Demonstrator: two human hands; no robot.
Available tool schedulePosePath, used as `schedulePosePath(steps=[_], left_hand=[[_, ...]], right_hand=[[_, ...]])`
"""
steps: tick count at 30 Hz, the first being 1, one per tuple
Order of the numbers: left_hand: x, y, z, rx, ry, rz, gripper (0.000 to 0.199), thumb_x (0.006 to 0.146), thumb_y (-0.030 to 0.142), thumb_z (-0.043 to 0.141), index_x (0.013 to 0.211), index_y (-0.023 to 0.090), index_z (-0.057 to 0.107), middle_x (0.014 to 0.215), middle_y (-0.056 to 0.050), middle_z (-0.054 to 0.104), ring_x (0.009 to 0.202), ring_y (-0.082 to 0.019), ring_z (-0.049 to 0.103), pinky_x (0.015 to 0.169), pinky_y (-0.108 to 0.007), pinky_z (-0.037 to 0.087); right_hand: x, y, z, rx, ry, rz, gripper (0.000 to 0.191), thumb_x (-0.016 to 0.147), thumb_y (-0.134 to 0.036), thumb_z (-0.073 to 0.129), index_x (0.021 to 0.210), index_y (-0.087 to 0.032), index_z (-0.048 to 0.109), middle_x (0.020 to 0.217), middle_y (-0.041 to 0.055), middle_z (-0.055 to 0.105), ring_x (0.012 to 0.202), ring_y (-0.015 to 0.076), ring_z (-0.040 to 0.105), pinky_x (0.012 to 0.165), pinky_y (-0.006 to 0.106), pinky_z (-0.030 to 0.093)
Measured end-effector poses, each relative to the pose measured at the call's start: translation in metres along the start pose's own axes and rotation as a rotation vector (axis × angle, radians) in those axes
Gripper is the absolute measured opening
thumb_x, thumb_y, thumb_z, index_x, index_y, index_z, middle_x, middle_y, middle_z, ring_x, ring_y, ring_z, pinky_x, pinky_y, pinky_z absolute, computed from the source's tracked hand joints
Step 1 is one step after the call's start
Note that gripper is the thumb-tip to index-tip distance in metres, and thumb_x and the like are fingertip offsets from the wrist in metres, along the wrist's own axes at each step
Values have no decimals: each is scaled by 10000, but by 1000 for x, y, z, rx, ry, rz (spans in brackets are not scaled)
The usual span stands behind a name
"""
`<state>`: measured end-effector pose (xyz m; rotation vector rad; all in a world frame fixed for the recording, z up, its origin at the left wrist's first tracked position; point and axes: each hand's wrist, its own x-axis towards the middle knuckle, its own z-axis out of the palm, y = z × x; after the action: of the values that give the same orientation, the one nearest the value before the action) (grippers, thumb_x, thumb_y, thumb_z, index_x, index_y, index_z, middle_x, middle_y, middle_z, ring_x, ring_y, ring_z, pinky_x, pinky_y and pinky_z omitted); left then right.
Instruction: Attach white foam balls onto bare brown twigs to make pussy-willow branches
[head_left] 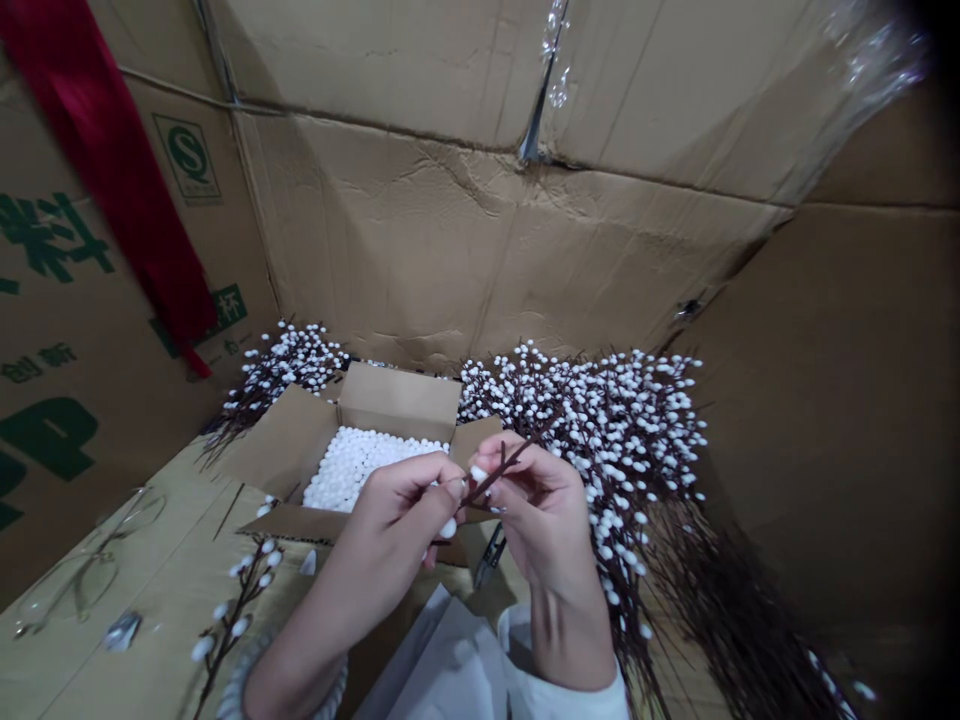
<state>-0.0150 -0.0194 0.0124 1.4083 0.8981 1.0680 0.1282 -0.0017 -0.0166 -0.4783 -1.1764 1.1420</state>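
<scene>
Between my hands is a dark brown artificial branch [504,469] with a few white foam berries on it, slanting up to the right. My left hand [409,510] is closed, its thumb and fingertips pinching the lower part of the stem beside a white berry [448,528]. Thumb and fingers of my right hand [551,515] are bent round the same branch a little higher up, close to another white berry [478,473]. Whether the right fingertips also hold a loose berry is hidden. Just behind my left hand stands an open cardboard box [281,440] filled with loose white balls [360,460].
Berried branches are heaped behind and right [600,410], with more at left [292,355]. Bare brown stems [750,610] lie at far right. A berried twig [236,610], eyeglasses [97,560] and a dark tool [490,555] lie on the table. Cardboard walls [390,230] enclose the space; a red ribbon [112,170] hangs left.
</scene>
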Motion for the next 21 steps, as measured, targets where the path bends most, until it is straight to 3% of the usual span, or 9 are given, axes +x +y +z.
schedulePosePath(steps=[13,21], left_hand=[[0,0,-2,38,-4,0,323,887,361,488,612,194,514,585,46,434,465,-91,405,414,-190,331],[1,-2,-4,31,-17,-2,319,887,359,491,615,194,509,586,46,430,468,-93,405,409,-186,335]], right_hand=[[-1,2,2,-23,73,85,120,653,-288,855,688,-243,750,791,23,692,714,152,653,688,289,551],[-1,5,2,-14,59,75,93,663,-259,847,684,-249,757,786,12,690,686,132,639,649,254,534]])
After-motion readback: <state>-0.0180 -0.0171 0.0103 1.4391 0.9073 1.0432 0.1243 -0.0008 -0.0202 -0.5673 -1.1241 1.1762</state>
